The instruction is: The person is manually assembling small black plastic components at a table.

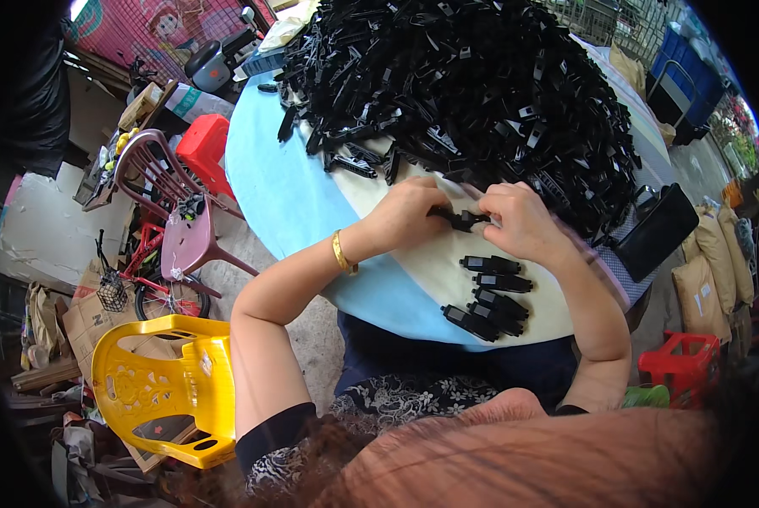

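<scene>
While the left hand (411, 210) and right hand (519, 216) pinch a small black part (462, 220) between their fingertips, over the cloth (379, 292) between the big black heap (447, 85) and the short row (499, 302), it seems best kept level, with even pressure. Fingers cover its ends; whether it is one piece or two, I cannot tell

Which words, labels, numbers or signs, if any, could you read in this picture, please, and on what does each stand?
Cardboard at the left: dark printing shows; I am leaving it uncopied.
Tan sack at the right: pale label, too small to read.
Yellow chair: small pale patch, nothing legible.
Black parts lined up near the table edge: no text I can make out.
</scene>
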`<state>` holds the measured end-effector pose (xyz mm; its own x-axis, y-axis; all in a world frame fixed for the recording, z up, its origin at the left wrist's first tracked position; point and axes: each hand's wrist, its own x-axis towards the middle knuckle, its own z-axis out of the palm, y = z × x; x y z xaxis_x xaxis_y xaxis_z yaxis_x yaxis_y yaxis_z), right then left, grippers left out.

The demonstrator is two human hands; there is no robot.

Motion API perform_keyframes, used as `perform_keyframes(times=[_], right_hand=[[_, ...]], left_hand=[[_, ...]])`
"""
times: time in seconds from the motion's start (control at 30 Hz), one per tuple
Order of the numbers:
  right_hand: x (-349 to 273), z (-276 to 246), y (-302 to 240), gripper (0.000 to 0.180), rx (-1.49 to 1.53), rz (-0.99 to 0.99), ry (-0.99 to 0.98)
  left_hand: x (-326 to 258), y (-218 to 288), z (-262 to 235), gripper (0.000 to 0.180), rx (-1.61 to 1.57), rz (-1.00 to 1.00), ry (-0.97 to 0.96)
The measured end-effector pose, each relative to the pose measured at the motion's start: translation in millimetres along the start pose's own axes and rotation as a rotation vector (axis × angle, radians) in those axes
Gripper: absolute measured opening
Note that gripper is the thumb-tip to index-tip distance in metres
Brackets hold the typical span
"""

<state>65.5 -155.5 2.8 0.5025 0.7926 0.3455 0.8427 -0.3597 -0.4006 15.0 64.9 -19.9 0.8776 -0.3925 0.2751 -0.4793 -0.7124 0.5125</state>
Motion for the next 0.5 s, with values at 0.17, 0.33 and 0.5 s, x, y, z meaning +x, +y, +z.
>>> perform_keyframes(times=[0.17,0.33,0.5], right_hand=[[-2,-1,2,0.012,-0.002,0.040,-0.065],[1,24,6,0.014,0.112,-0.063,0.088],[1,19,11,0.014,0.271,0.001,0.005]], left_hand=[[-5,1,-7,0.021,-0.180,-0.187,0.004],[0,1,3,0.017,-0.065,0.044,0.014],[-8,5,-1,0.016,-0.116,0.047,-0.084]])
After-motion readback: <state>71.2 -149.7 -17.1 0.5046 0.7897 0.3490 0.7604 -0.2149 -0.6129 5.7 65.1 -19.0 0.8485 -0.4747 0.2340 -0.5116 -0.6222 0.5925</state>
